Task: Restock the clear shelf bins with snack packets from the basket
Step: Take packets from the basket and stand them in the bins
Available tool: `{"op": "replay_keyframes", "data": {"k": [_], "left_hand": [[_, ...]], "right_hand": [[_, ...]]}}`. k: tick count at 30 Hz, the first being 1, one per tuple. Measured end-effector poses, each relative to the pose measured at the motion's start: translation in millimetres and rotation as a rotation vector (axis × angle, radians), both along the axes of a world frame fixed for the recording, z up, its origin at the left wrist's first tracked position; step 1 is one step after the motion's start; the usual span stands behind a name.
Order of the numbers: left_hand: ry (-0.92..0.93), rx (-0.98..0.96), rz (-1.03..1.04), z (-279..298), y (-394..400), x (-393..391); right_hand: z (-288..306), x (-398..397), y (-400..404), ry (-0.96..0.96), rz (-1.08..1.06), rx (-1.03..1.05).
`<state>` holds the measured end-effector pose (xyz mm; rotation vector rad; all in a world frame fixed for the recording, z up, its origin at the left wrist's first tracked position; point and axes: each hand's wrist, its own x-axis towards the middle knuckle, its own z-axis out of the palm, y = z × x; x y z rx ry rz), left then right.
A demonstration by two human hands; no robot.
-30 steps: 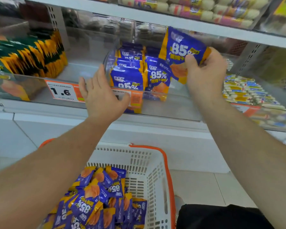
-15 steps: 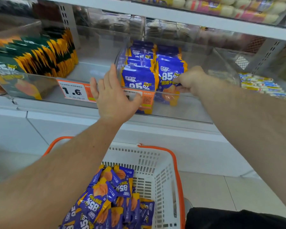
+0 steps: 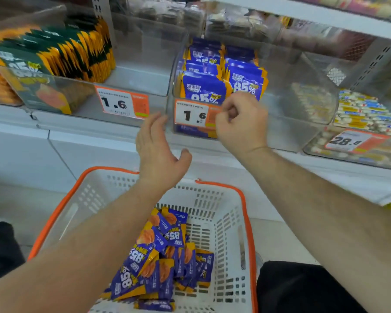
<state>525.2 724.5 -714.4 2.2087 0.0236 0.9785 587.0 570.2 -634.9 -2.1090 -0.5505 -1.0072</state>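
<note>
Purple-and-orange packets in clear bin; same in white, orange-rimmed basket. Green-and-yellow packets at left. White-orange price tags.

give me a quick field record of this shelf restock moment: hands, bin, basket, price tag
left hand: open, holding nothing, above basket
right hand: fingers curled, empty, in front of bin
clear bin: two rows of purple packets at its left side, right side bare
basket: white, orange rim, purple packets piled inside
price tag: reads 1.6
</note>
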Motion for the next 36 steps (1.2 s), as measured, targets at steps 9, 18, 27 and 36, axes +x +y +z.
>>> {"op": "replay_keyframes", "data": {"k": [9, 18, 27, 36], "left_hand": [[0.908, -0.379, -0.14, -97.0, 21.5, -68.5], [1.123, -0.34, -0.091, -138.5, 26.1, -79.9], [1.148, -0.413, -0.112, -138.9, 14.0, -81.8], [1.28, -0.722, -0.029, -122.0, 2.6, -89.5]], "right_hand": [[-200.3, -56.2, 36.0, 1.267, -0.062, -0.31], [-278.6, -105.9, 10.7, 2.009, -0.021, -0.306], [-287.8, -107.6, 7.4, 1.829, -0.066, -0.395], [-215.6, -73.4, 8.6, 1.381, -0.132, -0.4]]}}
